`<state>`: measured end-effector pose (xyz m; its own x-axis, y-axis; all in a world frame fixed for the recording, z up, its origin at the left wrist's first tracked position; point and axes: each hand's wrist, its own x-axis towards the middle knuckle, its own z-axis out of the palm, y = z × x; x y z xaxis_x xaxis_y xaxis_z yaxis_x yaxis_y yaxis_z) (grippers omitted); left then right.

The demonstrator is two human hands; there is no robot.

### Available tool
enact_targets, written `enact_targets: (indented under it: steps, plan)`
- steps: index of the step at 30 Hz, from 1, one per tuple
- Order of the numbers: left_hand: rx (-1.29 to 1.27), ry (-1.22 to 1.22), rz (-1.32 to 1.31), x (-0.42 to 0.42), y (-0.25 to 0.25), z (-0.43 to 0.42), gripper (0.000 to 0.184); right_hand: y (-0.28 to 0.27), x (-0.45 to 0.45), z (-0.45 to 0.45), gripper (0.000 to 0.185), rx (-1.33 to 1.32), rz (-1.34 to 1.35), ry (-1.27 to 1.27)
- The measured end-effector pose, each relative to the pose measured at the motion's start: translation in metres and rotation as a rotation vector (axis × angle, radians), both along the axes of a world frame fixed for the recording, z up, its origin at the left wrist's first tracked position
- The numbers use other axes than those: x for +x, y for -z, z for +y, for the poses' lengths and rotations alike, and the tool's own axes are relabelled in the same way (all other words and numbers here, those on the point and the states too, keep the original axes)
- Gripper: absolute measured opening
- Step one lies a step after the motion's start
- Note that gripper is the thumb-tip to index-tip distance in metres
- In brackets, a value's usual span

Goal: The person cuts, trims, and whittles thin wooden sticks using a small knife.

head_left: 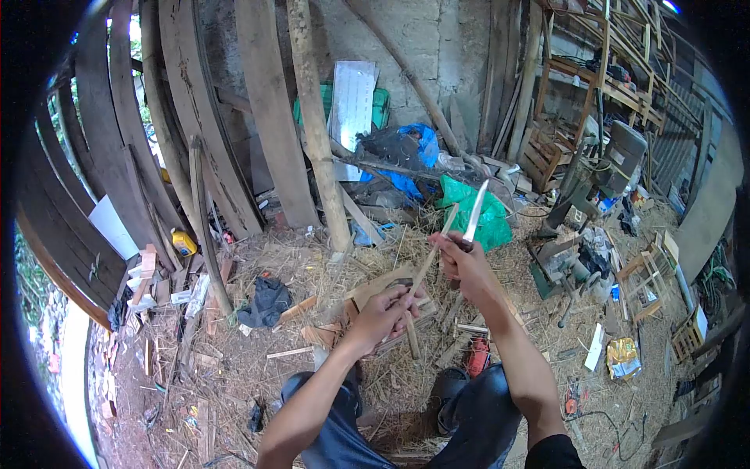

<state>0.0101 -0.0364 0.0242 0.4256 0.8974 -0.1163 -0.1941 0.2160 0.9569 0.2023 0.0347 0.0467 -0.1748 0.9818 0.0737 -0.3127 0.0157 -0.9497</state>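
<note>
My left hand is closed around a thin wooden stick, which slants up and to the right. In my right hand is a knife with its pale blade pointing up. The upper part of the stick passes close to the fingers of my right hand; whether they touch it I cannot tell. A small dark object shows just above my left hand, and its kind is unclear. Below my hands, pieces of wood lie on the ground between my legs, beside a red tool-like object.
Straw and wood scraps cover the ground. A black plastic bag lies left, a green bag ahead. A wooden post stands in front of leaning planks. A yellow bottle is at left; machinery and a yellow packet are at right.
</note>
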Motion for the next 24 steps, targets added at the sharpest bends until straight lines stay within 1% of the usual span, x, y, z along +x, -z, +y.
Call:
enact_targets:
  steps: [1, 3, 4, 6, 7, 8, 10, 11, 12, 13, 14, 15, 16, 18, 19, 20, 22, 23, 24]
  plan:
    - [0.000, 0.001, 0.001, -0.004, 0.001, 0.002, 0.027, 0.003, 0.002, 0.003, 0.025, 0.000, 0.001, 0.001]
    - [0.193, -0.109, 0.197, -0.015, 0.004, 0.006, 0.022, 0.010, 0.011, 0.012, 0.020, -0.025, 0.091, 0.074]
    - [0.192, -0.111, 0.196, -0.019, 0.005, 0.009, 0.022, 0.012, 0.016, 0.014, 0.020, -0.026, 0.089, 0.072]
    - [0.238, -0.380, 0.139, -0.025, 0.006, 0.013, 0.019, 0.015, 0.019, 0.015, 0.017, -0.060, 0.186, 0.149]
    - [0.280, -0.468, 0.108, -0.027, 0.004, 0.015, 0.024, 0.010, 0.018, 0.012, 0.013, -0.127, 0.238, 0.195]
    - [0.279, -0.484, 0.112, -0.027, 0.002, 0.016, 0.024, 0.013, 0.018, 0.014, 0.013, -0.130, 0.239, 0.179]
    - [0.398, -0.692, -0.079, -0.021, -0.004, 0.016, 0.026, 0.025, 0.025, 0.020, 0.013, -0.284, 0.228, 0.094]
    - [0.403, -0.708, -0.076, -0.019, -0.005, 0.015, 0.026, 0.030, 0.027, 0.023, 0.012, -0.351, 0.212, 0.045]
    - [0.424, -0.737, -0.136, -0.016, -0.006, 0.015, 0.026, 0.035, 0.026, 0.024, 0.012, -0.350, 0.211, 0.032]
    - [0.445, -0.764, -0.196, -0.015, -0.007, 0.014, 0.026, 0.038, 0.025, 0.025, 0.013, -0.408, 0.204, -0.034]
    - [0.450, -0.772, -0.195, -0.014, -0.009, 0.013, 0.026, 0.042, 0.025, 0.026, 0.013, -0.464, 0.195, -0.098]
    - [0.485, -0.768, -0.189, -0.014, -0.011, 0.012, 0.026, 0.040, 0.024, 0.024, 0.014, -0.382, 0.065, -0.163]
    - [0.521, -0.762, -0.183, -0.014, -0.012, 0.011, 0.027, 0.040, 0.023, 0.021, 0.014, -0.377, 0.064, -0.169]
    - [0.537, -0.783, -0.166, -0.014, -0.013, 0.012, 0.028, 0.041, 0.019, 0.016, 0.015, -0.400, -0.211, -0.093]
    - [0.549, -0.798, -0.147, -0.014, -0.013, 0.012, 0.029, 0.042, 0.017, 0.015, 0.014, -0.415, -0.288, -0.053]
    - [0.550, -0.798, -0.146, -0.014, -0.014, 0.012, 0.029, 0.051, 0.017, 0.018, 0.014, -0.414, -0.287, -0.054]
    - [0.531, -0.797, -0.082, -0.014, -0.016, 0.009, 0.028, 0.071, 0.017, 0.027, 0.016, -0.271, -0.555, -0.030]
    - [0.529, -0.798, -0.083, -0.015, -0.015, 0.010, 0.028, 0.076, 0.017, 0.028, 0.016, -0.272, -0.557, -0.030]
    - [0.539, -0.775, -0.051, -0.018, -0.012, 0.011, 0.028, 0.075, 0.012, 0.025, 0.018, -0.194, -0.562, -0.033]
